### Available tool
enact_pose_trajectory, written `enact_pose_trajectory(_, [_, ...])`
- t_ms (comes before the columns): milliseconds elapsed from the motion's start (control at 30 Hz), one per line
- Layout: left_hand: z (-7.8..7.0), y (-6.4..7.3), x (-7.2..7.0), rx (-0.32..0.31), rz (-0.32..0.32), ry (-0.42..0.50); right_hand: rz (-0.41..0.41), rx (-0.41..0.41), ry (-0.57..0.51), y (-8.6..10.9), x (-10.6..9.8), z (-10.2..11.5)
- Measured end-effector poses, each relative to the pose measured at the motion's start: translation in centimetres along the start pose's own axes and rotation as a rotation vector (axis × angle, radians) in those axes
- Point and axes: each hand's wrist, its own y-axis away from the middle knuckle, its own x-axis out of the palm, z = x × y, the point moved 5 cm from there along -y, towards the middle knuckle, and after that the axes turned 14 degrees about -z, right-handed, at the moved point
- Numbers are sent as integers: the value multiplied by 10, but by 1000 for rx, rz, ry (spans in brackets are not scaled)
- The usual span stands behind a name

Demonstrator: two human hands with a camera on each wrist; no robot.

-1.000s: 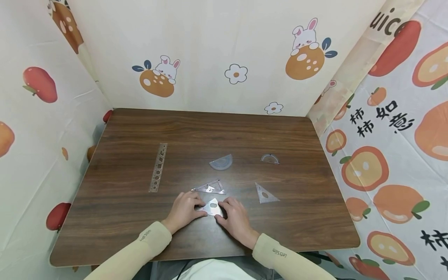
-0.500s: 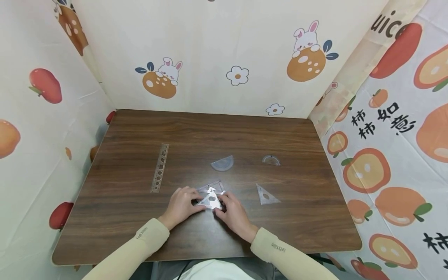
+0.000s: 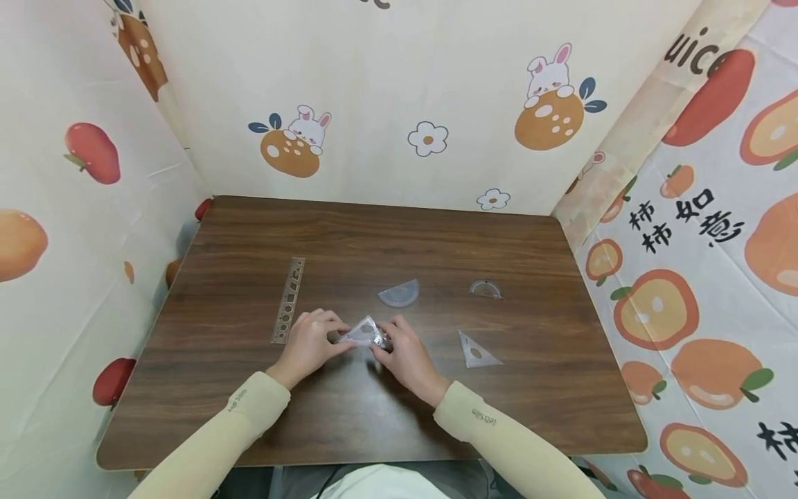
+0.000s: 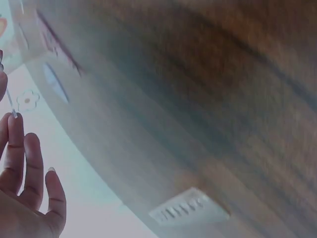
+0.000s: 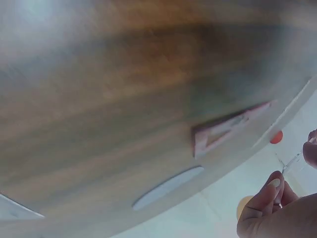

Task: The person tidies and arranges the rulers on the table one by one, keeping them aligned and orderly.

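A clear triangular set square (image 3: 366,331) with a hole in it is held up above the table between both hands. My left hand (image 3: 312,343) pinches its left corner, and my right hand (image 3: 406,355) pinches the right side. Its thin edge shows at the fingertips in the right wrist view. Another set square, a see-through triangle (image 5: 228,128) with a cut-out middle, lies on the table beneath; in the head view the held piece and the hands mostly hide it. A large half-round protractor (image 3: 399,294) lies just beyond the hands.
A clear stencil ruler (image 3: 289,300) lies left of my left hand. To the right are a small protractor (image 3: 485,289) and a third set square (image 3: 477,350). Printed cloth walls (image 3: 374,83) close off the back and sides of the wooden table (image 3: 530,402).
Both hands have moved away from the person and slightly left, lifting the held set square off the tabletop. It now overlaps the other set square in the head view.
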Motion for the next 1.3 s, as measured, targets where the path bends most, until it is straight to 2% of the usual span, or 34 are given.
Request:
enact_pose_trajectory(267, [18,-11,-14,-19,-20,-8,-11,-55,13,-24,9,15])
enact_pose_trajectory(533, [37,-15,-25,-64,10,-19,6,-69,23,-41,26,26])
enact_pose_trajectory(833, [57,-14,-32,-116,51,-30,96,-20,47,-50,48,32])
enact_pose_trajectory(1000, [68,-9,-32,-146,86,-36,131,-3,73,-51,60,35])
enact_pose_trajectory(1300, [79,-1,-29,-179,106,-40,163,4,93,-50,75,34])
